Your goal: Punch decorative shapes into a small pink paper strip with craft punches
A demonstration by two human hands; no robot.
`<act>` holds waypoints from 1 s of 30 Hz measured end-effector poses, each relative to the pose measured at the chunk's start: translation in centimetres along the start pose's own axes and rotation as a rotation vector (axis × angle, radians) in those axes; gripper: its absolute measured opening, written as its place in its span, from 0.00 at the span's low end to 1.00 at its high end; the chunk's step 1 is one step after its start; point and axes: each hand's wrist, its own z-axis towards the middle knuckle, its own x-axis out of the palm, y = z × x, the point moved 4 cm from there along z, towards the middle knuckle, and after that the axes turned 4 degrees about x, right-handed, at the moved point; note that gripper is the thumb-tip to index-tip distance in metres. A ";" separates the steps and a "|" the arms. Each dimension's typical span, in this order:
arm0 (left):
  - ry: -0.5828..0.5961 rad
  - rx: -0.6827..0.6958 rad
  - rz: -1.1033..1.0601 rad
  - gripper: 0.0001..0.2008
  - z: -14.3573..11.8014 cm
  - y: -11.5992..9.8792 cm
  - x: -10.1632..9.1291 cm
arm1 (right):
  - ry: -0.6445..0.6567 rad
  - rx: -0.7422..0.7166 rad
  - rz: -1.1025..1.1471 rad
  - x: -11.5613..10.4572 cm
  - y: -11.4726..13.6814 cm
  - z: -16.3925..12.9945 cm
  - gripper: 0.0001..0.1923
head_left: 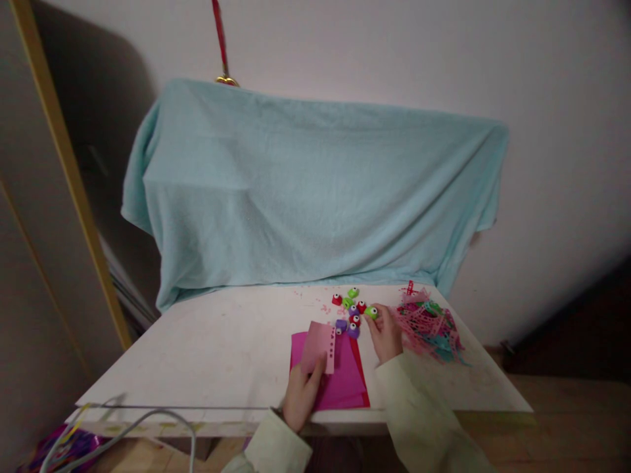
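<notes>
My left hand (304,391) grips a pale pink sheet of paper (318,347) by its lower part. A column of small punched holes runs along the sheet's right edge. Between the fingers of my right hand (386,334) is a green paper punch (371,313) with a white knob. Beside it lie several small punches, among them a red one (337,299), another green one (353,292) and a purple one (353,330). Under the held sheet sits a stack of magenta paper (344,378), with red paper (365,397) showing at its edge.
A tangled heap of punched paper strips (428,326) lies to the right on the white table (217,355). Pink paper bits (325,308) are scattered near the punches. A light blue cloth (315,190) hangs behind. A grey cable (162,412) loops at the front left edge.
</notes>
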 end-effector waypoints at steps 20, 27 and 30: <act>-0.067 0.082 -0.042 0.23 0.3 -1.1 -0.2 | 0.765 0.445 0.845 5.4 2.8 -7.4 0.18; -0.069 0.086 -0.012 0.21 0.1 -0.9 -0.3 | 0.775 0.385 0.742 5.4 2.3 -7.4 0.20; -0.050 0.084 -0.002 0.21 0.1 -0.9 -0.4 | 0.830 0.353 0.708 5.2 2.8 -7.4 0.19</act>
